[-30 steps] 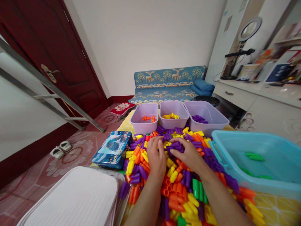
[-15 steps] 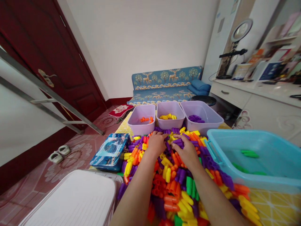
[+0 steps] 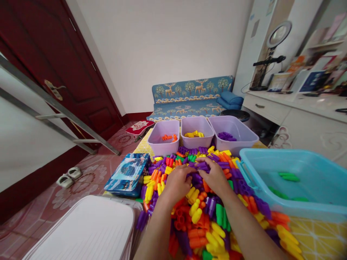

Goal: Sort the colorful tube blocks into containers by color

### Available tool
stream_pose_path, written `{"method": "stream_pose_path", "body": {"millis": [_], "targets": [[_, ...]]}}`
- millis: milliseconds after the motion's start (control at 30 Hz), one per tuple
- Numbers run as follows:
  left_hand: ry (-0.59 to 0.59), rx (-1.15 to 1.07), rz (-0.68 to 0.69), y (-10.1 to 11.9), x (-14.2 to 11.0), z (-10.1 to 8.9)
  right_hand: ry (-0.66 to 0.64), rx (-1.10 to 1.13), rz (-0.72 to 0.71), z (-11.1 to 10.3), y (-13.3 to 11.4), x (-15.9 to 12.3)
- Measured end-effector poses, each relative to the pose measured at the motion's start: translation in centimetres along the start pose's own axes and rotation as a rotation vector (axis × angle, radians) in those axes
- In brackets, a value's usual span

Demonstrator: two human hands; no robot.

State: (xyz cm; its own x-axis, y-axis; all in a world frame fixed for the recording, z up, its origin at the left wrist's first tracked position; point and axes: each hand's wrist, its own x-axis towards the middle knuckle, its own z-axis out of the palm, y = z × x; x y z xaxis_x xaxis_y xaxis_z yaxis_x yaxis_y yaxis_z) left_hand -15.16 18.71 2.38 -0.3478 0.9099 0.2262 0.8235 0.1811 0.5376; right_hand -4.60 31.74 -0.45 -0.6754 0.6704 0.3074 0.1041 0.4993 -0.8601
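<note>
White ribbed plastic lid [image 3: 81, 231] sits at our lower left, and a blue illustrated tin box [image 3: 127, 172] lies against the heap of multicoloured plastic tube pieces [image 3: 197, 224] on the yellow patterned tabletop [image 3: 317, 238]. Our left hand [image 3: 177, 184] sits on the heap, curled over the pieces. Our right hand [image 3: 214, 177] is just beside it, fingers [image 3: 208, 164] over purple tubes [image 3: 196, 178]. We cannot tell whether either grip is clenched on a piece. Beyond stand three lilac plastic tubs [image 3: 193, 126] holding orange, yellow and purple pieces; at right, a light-blue plastic tub [image 3: 292, 153] holds green pieces [image 3: 289, 177].
</note>
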Motion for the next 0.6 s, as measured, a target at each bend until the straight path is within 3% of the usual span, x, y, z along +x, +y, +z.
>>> {"method": "stream_pose_path", "body": {"millis": [333,467,600], "targets": [[0.002,-0.134,-0.131,-0.3,0.0,0.7,-0.029,0.013,0.016,-0.3,-0.7,-0.1],[0.132,-0.233,-0.203,-1.3,0.3,1.7,-0.042,-0.062,-0.044,-0.8,-1.1,-0.1],[0.216,-0.353,-0.181,-1.9,0.6,2.3,-0.033,-0.109,-0.1,-1.4,-1.5,-0.1]]}}
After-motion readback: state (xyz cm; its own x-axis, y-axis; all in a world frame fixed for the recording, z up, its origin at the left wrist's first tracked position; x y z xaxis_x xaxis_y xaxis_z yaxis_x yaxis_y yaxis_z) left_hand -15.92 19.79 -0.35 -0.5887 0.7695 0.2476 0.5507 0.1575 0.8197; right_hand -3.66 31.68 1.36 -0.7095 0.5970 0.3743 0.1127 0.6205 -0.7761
